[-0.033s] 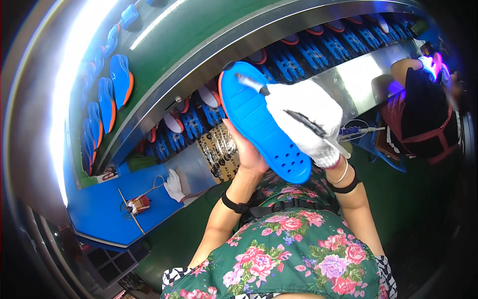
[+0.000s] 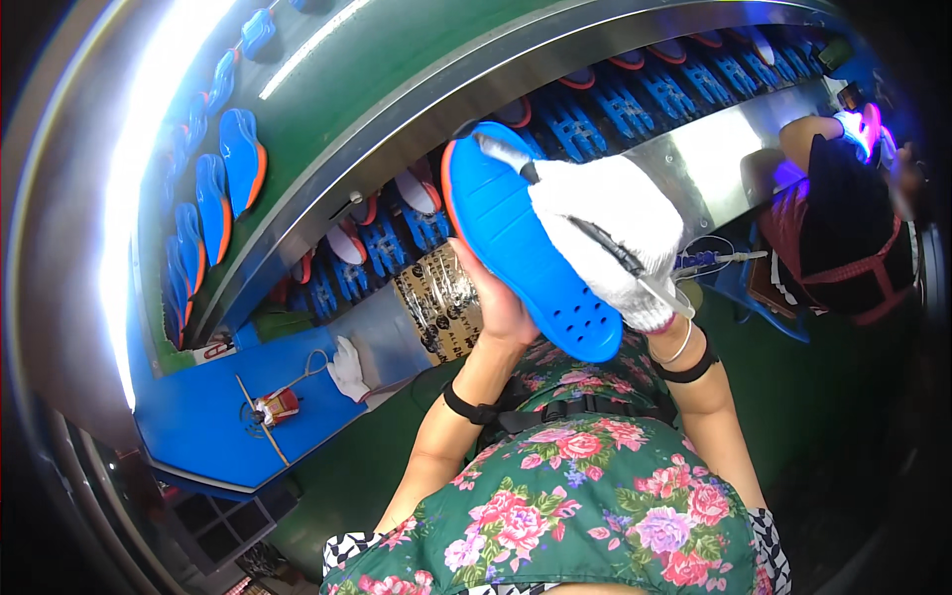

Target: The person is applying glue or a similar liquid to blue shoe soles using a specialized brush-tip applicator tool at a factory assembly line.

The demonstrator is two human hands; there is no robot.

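My left hand (image 2: pixel 503 307), bare, holds a blue shoe insole (image 2: pixel 511 223) from its left side and underneath, fingers mostly hidden behind it. The insole is tilted up, with an orange edge on its far left and a cluster of small holes at its near end. In a white knit glove, my right hand (image 2: pixel 605 218) is closed around a brush (image 2: pixel 508 152) with pale bristles and a dark collar. Its bristles lie against the insole's far end. The brush's pale handle sticks out behind the glove.
Beyond my hands, a conveyor carries a row of blue racks (image 2: pixel 620 107) with more insoles. Blue-and-orange insoles (image 2: pixel 241 159) stand on a green belt at left. A red container (image 2: pixel 278 407) and white glove (image 2: pixel 347 369) lie on the blue table. Another person (image 2: pixel 843 228) works at far right.
The insole has shifted slightly to the right in my left hand. The brush tip has moved a little farther up toward the insole's far end.
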